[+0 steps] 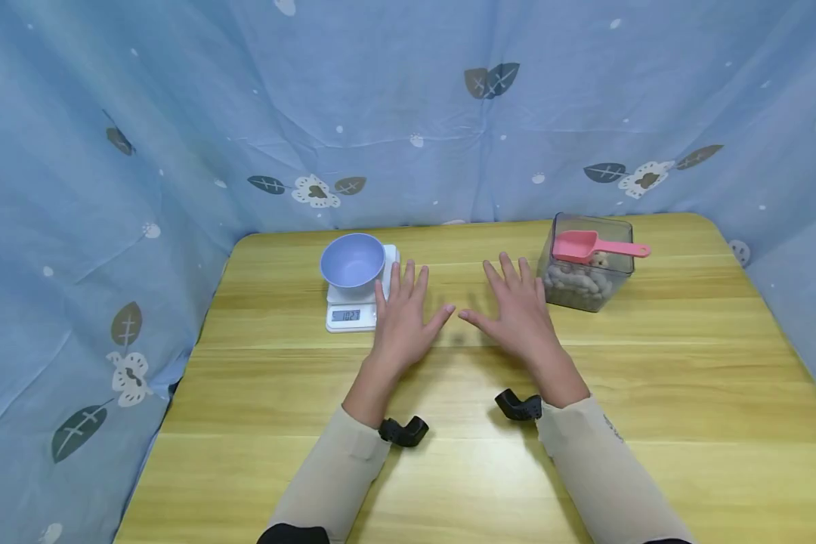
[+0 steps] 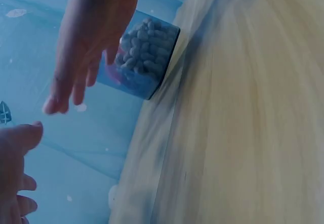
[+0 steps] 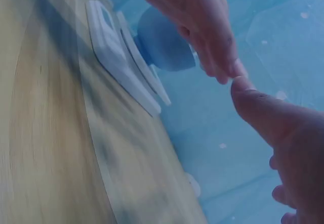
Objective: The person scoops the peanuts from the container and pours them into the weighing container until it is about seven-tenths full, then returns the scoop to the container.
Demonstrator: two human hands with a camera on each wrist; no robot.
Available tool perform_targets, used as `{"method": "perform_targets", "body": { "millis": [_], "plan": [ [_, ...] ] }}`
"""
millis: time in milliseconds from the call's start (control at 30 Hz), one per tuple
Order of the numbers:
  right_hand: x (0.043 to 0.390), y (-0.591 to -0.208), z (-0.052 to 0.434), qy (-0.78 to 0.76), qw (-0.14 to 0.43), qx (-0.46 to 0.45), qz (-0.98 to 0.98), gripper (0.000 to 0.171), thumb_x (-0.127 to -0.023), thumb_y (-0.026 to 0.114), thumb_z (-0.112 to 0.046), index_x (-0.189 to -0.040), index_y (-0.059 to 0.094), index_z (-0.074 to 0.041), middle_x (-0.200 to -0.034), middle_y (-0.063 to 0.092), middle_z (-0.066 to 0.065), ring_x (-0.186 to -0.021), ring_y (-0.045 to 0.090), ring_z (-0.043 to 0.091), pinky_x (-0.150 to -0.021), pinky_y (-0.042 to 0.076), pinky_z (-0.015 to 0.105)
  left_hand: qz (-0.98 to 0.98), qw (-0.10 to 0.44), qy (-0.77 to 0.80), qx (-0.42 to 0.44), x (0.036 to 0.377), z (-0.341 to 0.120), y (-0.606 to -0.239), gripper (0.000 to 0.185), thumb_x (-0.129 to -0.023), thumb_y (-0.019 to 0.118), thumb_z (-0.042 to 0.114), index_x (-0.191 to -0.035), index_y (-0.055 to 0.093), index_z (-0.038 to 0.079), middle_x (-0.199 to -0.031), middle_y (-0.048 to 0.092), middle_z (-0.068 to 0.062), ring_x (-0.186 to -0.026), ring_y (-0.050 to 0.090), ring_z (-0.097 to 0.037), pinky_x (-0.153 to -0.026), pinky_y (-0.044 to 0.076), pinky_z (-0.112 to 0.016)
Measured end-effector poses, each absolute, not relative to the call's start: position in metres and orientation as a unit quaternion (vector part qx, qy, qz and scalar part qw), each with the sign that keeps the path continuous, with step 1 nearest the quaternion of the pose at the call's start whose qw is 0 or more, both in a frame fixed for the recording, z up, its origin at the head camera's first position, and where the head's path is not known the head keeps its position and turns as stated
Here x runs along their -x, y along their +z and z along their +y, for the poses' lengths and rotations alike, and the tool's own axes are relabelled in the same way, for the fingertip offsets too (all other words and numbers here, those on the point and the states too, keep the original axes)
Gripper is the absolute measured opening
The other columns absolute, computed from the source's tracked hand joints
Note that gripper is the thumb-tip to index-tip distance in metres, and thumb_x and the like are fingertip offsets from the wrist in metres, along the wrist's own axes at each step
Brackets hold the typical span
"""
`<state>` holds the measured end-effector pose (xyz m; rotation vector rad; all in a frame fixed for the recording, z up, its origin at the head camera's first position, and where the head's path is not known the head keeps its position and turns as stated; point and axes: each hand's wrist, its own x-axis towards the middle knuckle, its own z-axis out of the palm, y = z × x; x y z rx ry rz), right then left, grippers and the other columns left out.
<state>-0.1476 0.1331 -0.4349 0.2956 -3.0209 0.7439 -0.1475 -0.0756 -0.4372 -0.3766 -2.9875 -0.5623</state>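
A blue cloth with leaf and flower prints hangs around the wooden counter (image 1: 449, 468) on the far side and on both sides. Our two hands lie flat in the middle of it, palms down, thumbs almost meeting. The left hand (image 1: 403, 321) has straight, spread fingers and holds nothing; its fingertips are just beside the right edge of the white scale (image 1: 353, 313). The right hand (image 1: 517, 310) is the same, fingers straight and empty, with its fingertips near the clear box (image 1: 588, 264) at the far right.

On the scale stands a light purple bowl (image 1: 352, 261). We judge it is thin plastic, light and stiff, so it will slide easily on the smooth plate; the rim is the best place for a grip. The display shows some digits, but they are too small to read.

The clear box is open and about half full of peanuts in the shell (image 1: 578, 285). It looks hard and smooth, a little slippery, and heavier than the bowl, so we would take it by two opposite walls. A pink scoop (image 1: 595, 245) lies across its top; it seems light, and its handle, pointing right, is the natural place to pinch.
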Motion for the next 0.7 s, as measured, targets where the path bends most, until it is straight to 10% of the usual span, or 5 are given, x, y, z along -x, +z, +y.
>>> {"method": "perform_targets", "body": {
  "millis": [200, 467, 700],
  "plan": [
    [0.14, -0.418, 0.16, 0.28, 0.08, -0.106, -0.951, 0.088, -0.089, 0.062, -0.059, -0.156, 0.028, -0.014, -0.165, 0.014, 0.012, -0.151, 0.007, 0.041, -0.114, 0.018, 0.07, -0.949, 0.041, -0.276, 0.148, 0.154, -0.06, -0.436, 0.078, -0.097, 0.043, 0.062, -0.157, 0.025, 0.015, -0.166, 0.012, -0.006, -0.153, -0.003, -0.026, -0.122, -0.003, -0.059],
    [0.13, -0.396, 0.19, 0.338, 0.332, -0.136, -0.87, 0.06, -0.083, 0.075, -0.026, -0.136, 0.058, -0.003, -0.144, 0.051, 0.019, -0.13, 0.042, 0.045, -0.108, 0.032, 0.061, -0.924, 0.014, -0.339, 0.176, 0.161, -0.026, -0.431, 0.077, -0.098, 0.042, 0.061, -0.157, 0.026, 0.015, -0.166, 0.013, -0.002, -0.154, 0.001, -0.021, -0.123, -0.004, -0.054],
    [0.132, -0.396, 0.236, 0.438, 0.404, 0.027, -0.802, 0.053, -0.085, 0.074, -0.021, -0.135, 0.06, -0.009, -0.143, 0.053, 0.011, -0.13, 0.042, 0.03, -0.104, 0.035, 0.044, -0.909, -0.009, -0.368, 0.197, 0.162, -0.003, -0.434, 0.076, -0.098, 0.041, 0.061, -0.158, 0.024, 0.018, -0.165, 0.015, 0.0, -0.153, 0.005, -0.017, -0.123, -0.005, -0.051]
  ]
}}
